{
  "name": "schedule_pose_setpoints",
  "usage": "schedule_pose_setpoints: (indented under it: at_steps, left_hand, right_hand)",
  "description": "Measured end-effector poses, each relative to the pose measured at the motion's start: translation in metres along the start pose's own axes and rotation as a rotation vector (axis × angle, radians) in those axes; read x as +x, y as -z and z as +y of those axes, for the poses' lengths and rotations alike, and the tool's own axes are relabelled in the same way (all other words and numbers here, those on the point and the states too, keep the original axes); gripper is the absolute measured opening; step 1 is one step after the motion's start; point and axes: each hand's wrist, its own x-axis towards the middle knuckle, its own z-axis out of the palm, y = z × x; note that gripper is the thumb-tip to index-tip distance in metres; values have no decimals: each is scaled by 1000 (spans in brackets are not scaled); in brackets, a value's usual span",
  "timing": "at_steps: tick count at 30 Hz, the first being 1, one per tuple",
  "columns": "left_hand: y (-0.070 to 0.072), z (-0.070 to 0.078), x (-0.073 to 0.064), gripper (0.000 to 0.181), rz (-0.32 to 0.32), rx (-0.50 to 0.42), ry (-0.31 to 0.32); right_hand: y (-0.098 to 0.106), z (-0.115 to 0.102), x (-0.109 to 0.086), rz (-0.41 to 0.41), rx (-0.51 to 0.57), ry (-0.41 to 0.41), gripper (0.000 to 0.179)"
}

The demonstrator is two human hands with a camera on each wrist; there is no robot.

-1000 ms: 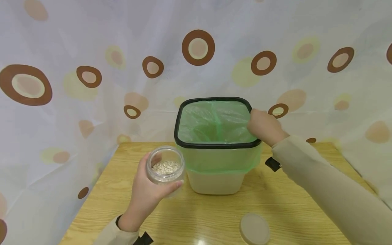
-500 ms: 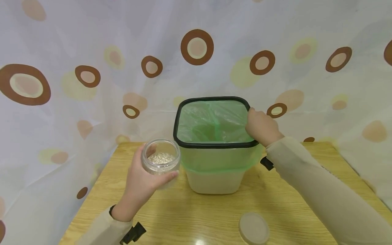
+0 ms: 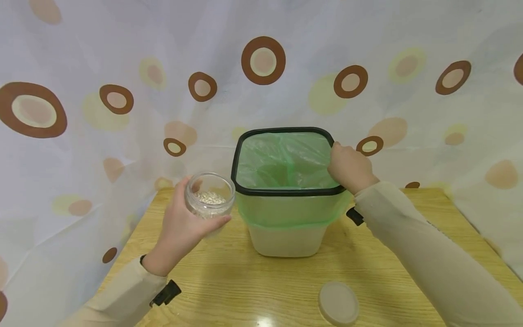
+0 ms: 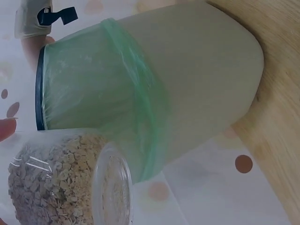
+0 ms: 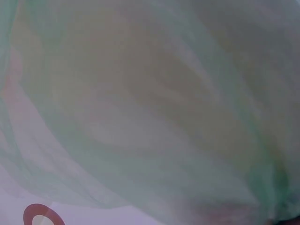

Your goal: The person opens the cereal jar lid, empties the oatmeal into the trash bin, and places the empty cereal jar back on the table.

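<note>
My left hand grips a clear jar beside the left side of a trash bin. Pale oat flakes lie in the jar, whose mouth is uncovered and faces up. In the left wrist view the flakes show through the jar's wall. A green plastic bag lines the bin and folds down over its outside, under a black rim ring. At the right side of that ring my right hand is curled over and holds it. Green film fills most of the right wrist view.
A round beige lid lies on the wooden table, in front of the bin and to its right. A white sheet with brown and yellow circles hangs behind and along both sides.
The left hand has raised the jar somewhat and shifted it slightly left. The right hand stays at the bin's rim, and the bin and lid have hardly moved.
</note>
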Motion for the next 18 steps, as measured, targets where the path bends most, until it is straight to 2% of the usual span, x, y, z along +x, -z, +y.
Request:
schedule_pose_setpoints:
  at_steps: [3, 6, 14, 18]
  left_hand:
    - [3, 1, 5, 95, -2, 32, -34]
    - [6, 4, 11, 92, 7, 64, -95]
    - [8, 12, 33, 83, 36, 97, -325]
    - [6, 16, 41, 84, 61, 153, -377]
  right_hand:
    - [0, 0, 0, 0, 2, -2, 45]
    - [0, 0, -1, 4, 0, 1, 45]
    - [1, 0, -1, 3, -3, 3, 47]
    - [0, -1, -1, 0, 0, 1, 47]
